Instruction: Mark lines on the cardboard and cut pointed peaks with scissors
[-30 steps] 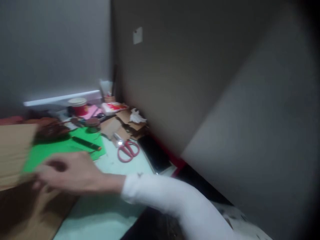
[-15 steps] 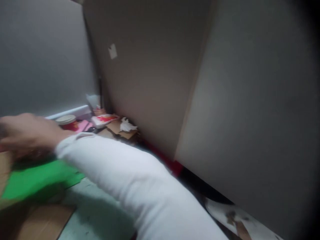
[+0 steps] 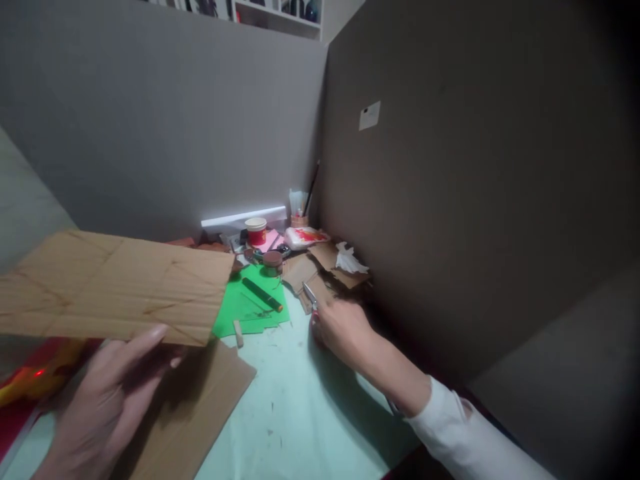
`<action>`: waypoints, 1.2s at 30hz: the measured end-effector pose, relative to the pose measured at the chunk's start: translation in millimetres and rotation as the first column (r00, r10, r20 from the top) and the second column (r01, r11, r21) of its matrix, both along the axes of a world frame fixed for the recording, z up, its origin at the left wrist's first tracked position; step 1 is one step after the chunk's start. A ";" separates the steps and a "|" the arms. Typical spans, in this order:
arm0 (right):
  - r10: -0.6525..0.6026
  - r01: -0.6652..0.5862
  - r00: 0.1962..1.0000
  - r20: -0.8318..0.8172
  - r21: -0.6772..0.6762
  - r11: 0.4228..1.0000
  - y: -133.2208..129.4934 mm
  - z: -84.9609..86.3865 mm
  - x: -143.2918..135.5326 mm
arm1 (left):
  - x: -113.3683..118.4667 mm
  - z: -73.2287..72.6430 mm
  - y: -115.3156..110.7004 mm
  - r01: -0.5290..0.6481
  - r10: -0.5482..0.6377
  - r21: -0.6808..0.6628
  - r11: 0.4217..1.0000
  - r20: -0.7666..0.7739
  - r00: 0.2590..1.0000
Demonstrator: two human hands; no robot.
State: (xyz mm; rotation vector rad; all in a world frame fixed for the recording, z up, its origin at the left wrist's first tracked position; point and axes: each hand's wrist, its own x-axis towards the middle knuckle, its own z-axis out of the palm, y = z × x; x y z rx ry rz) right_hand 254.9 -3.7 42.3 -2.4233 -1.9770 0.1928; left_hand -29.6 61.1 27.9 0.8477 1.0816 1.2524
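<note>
My left hand [image 3: 117, 390] grips a cardboard piece [image 3: 115, 287] at its near edge, thumb on top and fingers beneath. Drawn lines and creases cross the cardboard, which is held up off the table. My right hand [image 3: 345, 330] is closed around scissors [image 3: 310, 295]; their silver pointed tip shows past the fingers, and most of the handle is hidden. Beneath my left hand lies another cardboard sheet [image 3: 200, 413]. Between the hands, a dark marker [image 3: 263, 295] rests on green sheets [image 3: 235, 307], beside a small cardboard strip [image 3: 238, 333].
At the back stand a red and white cup [image 3: 256, 231], a small round jar [image 3: 273, 262] and a brush holder [image 3: 299, 220]. Cardboard scraps [image 3: 303, 272] and crumpled tissue [image 3: 350, 259] lie by the right partition [image 3: 425, 200]. A yellow tool [image 3: 43, 377] with a red light sits left.
The view has swung left. My right arm, stretched across to the left before, is now on the right with scissors in the hand. My left hand and its cardboard have come into view.
</note>
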 end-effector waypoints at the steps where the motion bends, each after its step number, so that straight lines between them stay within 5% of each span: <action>1: -0.020 0.020 1.000 0.014 -0.018 1.000 -3.2 -8.2 0.5 | 1.9 2.1 -2.5 0.002 -0.002 -0.006 1.000 0.026 1.000; 9: -0.146 0.146 0.989 -0.037 0.019 0.989 5.0 -34.4 0.0 | 12.6 15.7 -9.9 0.005 -0.007 0.020 1.000 0.100 0.995; 16: -0.085 0.225 0.907 -0.412 0.305 0.926 -18.7 -19.8 8.9 | 10.3 20.6 -12.0 0.015 -0.035 0.118 0.993 0.177 0.984; 20: 0.147 0.175 0.692 -0.707 0.361 0.916 -23.1 -7.9 -10.8 | 6.7 25.9 -14.4 0.000 -0.029 0.141 0.990 0.208 0.978; 22: 0.233 0.127 0.369 -0.900 0.297 0.946 -17.5 -6.8 -30.0 | 4.3 29.9 -14.4 0.001 -0.035 0.150 0.989 0.220 0.975; 25: 0.244 0.051 0.134 -0.960 0.253 0.966 -3.3 -10.1 -59.0 | -1.4 34.8 -11.4 0.019 -0.056 0.160 0.987 0.231 0.971; 30: 0.227 -0.047 0.042 -0.973 0.225 0.973 15.9 -22.6 -82.5 | -11.9 31.0 -0.8 -0.036 -0.001 0.144 0.989 0.250 0.968; 36: 0.107 -0.183 0.051 -0.993 0.096 0.978 13.7 -37.9 -83.0 | -13.4 23.3 1.3 -0.031 0.018 0.060 0.998 0.206 0.978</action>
